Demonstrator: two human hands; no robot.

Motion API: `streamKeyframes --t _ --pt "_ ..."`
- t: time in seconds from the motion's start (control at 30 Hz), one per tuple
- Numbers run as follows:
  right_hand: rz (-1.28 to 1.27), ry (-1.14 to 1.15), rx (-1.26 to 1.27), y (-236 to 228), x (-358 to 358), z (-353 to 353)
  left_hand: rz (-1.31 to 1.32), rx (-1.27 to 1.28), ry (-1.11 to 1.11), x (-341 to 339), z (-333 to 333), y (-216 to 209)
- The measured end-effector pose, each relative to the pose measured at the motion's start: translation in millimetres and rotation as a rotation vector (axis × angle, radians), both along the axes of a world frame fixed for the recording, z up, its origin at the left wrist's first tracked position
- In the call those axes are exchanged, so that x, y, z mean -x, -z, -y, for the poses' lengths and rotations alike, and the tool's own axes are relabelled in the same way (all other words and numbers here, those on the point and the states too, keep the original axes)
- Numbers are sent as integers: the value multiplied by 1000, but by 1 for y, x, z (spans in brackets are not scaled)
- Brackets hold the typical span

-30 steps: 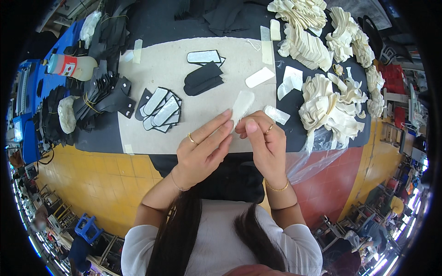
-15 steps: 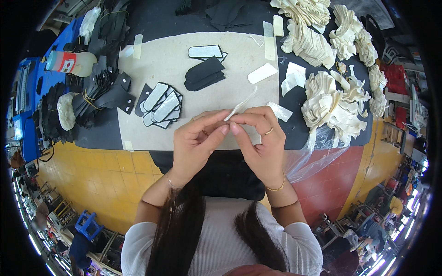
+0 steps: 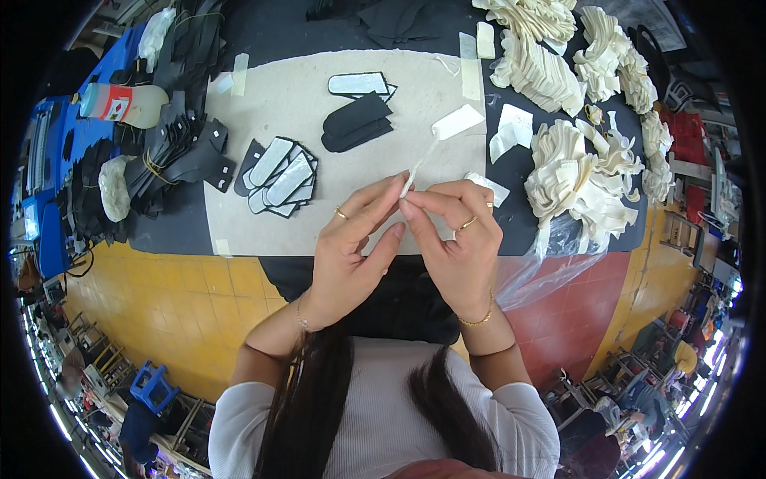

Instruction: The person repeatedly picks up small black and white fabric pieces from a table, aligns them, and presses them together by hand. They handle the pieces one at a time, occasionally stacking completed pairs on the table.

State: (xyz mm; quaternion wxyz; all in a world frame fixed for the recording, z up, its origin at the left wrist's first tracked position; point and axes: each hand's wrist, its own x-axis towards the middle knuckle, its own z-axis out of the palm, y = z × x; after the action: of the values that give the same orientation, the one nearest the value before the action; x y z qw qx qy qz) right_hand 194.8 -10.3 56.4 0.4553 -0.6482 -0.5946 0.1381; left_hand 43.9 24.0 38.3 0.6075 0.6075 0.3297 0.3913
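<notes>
Shoe pieces (image 3: 279,174) lie left of the hands (image 3: 403,239), cream stacks (image 3: 574,180) right.

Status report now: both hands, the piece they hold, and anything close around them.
Left hand and right hand both pinch thin white strip above table. Grey-faced black pieces lie left of them. Nothing blocks hands.

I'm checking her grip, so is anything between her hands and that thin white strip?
Nothing visible. The left hand and right hand both pinch the thin white strip directly at their fingertips, above the beige work mat.
</notes>
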Motion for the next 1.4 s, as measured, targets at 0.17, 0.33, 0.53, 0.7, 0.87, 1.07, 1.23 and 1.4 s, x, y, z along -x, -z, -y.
streamKeyframes --t 0.17,0.33,0.53,0.7,0.87,1.07,1.23,1.4 --pt "-104 -15 45 1 -2 0 -68 -47 -34 2 0 -1" --pt "-170 -10 37 3 -2 -1 -141 -172 -46 1 -3 -1" --pt "-313 -29 109 3 -6 -1 -184 -207 -47 1 -2 -3" --pt "-309 -85 100 4 -10 -1 -191 -212 -35 3 -4 -4" --pt "-251 -171 87 4 -11 0 5 200 -31 5 -6 -4" --pt "-251 -161 119 3 -10 0 -153 314 -69 8 -13 -1" --pt "-289 -159 126 3 -9 -1 151 417 -43 4 -13 5" --pt "-231 -184 132 3 -10 0 135 483 -45 6 -17 10"
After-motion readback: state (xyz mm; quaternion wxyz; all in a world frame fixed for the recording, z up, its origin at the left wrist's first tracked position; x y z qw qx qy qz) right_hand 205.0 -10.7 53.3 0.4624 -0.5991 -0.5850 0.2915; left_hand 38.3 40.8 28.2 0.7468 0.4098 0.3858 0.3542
